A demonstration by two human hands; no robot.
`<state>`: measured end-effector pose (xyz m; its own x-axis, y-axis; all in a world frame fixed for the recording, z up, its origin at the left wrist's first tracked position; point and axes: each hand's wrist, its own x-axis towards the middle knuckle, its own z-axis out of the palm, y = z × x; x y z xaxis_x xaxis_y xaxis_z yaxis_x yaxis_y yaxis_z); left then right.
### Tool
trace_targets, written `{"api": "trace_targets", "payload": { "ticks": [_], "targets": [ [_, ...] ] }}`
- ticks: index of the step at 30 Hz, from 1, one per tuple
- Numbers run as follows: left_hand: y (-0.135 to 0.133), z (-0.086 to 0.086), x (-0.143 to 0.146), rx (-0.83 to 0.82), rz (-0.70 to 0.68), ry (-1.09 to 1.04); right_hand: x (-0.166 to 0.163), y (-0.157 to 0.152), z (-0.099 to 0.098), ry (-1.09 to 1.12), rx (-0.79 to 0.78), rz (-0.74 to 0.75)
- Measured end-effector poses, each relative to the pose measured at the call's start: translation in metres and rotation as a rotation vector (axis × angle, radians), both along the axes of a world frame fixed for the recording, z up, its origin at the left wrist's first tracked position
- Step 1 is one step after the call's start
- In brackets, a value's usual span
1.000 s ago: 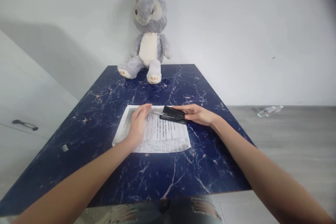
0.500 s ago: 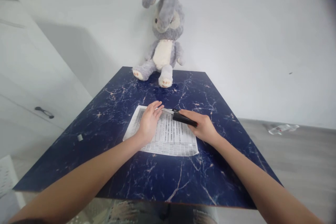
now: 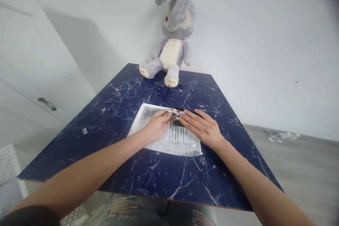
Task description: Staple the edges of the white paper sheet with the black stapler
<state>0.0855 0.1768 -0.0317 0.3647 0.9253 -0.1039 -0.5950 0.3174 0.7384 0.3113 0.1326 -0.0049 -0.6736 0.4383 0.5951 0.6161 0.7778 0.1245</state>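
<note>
A black stapler (image 3: 179, 123) with a shiny metal strip is between my two hands, above the far part of a printed sheet of paper (image 3: 180, 145). My left hand (image 3: 158, 124) has its fingers closed around the stapler's metal end. My right hand (image 3: 203, 127) lies over the black body with long, nearly straight fingers; its thumb is hidden. Black parts show above and below the metal strip, so the stapler seems opened apart. Fingers cover much of it. Rows of print fill the sheet, which lies flat on the blue marbled table (image 3: 159, 173).
A grey plush rabbit (image 3: 172, 53) sits at the table's far edge against the wall. Toward the left lies a small whitish piece (image 3: 84, 131). A white cabinet with a dark handle (image 3: 47, 104) stands left. Clear plastic (image 3: 284, 137) lies on the floor at right.
My left hand has come onto the stapler's metal end. My right fingers have stretched forward over the body, and the stapler's parts now look spread. The view has shifted slightly.
</note>
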Motion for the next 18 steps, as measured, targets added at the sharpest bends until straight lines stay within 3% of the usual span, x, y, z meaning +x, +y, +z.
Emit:
{"api": "trace_targets", "payload": {
  "ticks": [2,4,7,10,12,14,18],
  "targets": [
    [0.001,-0.004,-0.002,0.066,0.036,0.106,-0.001,0.004,-0.006,0.12,-0.026,-0.071],
    [0.001,-0.004,-0.005,0.167,0.157,0.211,-0.002,0.01,-0.012,0.338,-0.095,-0.21],
    [-0.006,0.001,-0.006,0.38,0.342,0.362,-0.001,0.016,-0.019,0.652,-0.36,-0.414],
    [-0.02,0.008,-0.005,0.545,0.343,0.442,0.0,0.019,-0.024,0.732,-0.642,-0.434],
    [-0.03,0.01,-0.003,0.636,0.325,0.468,-0.002,0.019,-0.025,0.678,-0.707,-0.383],
    [-0.039,0.01,-0.001,0.722,0.31,0.488,-0.004,0.018,-0.023,0.604,-0.611,-0.33],
    [-0.046,0.006,0.0,0.825,0.291,0.499,-0.004,0.007,-0.013,0.459,-0.151,-0.116]
  ]
}}
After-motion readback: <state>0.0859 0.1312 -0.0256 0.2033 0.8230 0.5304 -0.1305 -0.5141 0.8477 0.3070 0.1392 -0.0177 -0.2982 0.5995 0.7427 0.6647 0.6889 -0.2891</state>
